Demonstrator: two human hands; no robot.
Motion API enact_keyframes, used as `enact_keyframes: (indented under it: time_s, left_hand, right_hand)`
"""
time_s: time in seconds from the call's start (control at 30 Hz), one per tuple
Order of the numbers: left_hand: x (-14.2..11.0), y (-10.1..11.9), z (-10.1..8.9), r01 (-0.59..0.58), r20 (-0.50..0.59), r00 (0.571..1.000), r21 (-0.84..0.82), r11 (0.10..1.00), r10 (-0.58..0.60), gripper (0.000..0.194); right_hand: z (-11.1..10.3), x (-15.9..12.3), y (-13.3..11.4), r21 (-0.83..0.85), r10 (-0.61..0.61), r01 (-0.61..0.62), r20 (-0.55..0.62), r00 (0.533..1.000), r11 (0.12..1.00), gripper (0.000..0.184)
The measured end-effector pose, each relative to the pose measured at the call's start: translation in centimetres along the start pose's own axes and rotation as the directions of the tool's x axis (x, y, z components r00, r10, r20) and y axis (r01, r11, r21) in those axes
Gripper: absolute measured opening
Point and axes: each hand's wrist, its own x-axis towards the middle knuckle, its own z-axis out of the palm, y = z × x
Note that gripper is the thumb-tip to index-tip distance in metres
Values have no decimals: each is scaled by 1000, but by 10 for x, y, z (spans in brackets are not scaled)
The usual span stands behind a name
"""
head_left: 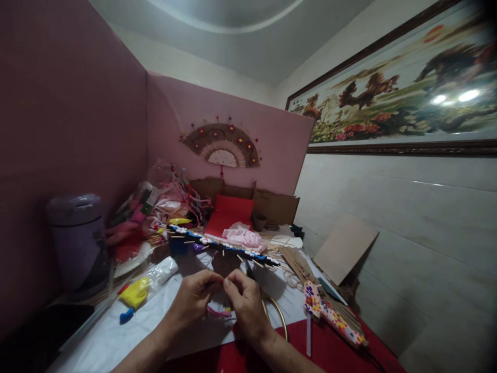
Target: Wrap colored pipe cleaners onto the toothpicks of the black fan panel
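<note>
My left hand (194, 296) and my right hand (248, 303) meet fingertip to fingertip above the white sheet (205, 336). Both are closed in a pinch. Whatever they hold, if anything, is too small or hidden to name. Just beyond them lies a long black piece (223, 247) trimmed with white and blue bits, thin sticks jutting from its edge. A pink strip (219, 313) shows below my fingers. Beside my right wrist are gold scissor-like handles (285, 321), partly covered by the hand.
Right: a flower-patterned glue gun (334, 318) with a clear glue stick (308, 334). Left: yellow clay (135, 291), blue clay (126, 316) and a purple canister (79, 248). Behind: a pink-patterned bundle (244, 237), red card (231, 212), and a decorated fan (223, 145) on the pink panel (279, 140).
</note>
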Motion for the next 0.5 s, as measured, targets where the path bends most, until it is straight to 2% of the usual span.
enact_keyframes:
  time_s: [0.2,0.33,0.43,0.5]
  left_hand:
    - [0,-1,0,-46,19,999,92,995,45,15]
    - [-3,0,-2,-55,-12,998,124,991,57,13]
    - [-5,2,-2,-18,-61,998,84,996,23,12]
    - [-6,4,-2,40,-87,995,-5,999,-40,12]
  right_hand:
    - [1,0,1,-35,-24,24,-11,1000,999,28]
    - [3,-2,3,14,-41,41,49,998,999,32]
    - [6,-4,5,74,-47,40,96,994,996,29]
    - [8,-5,6,148,-47,30,115,992,989,28]
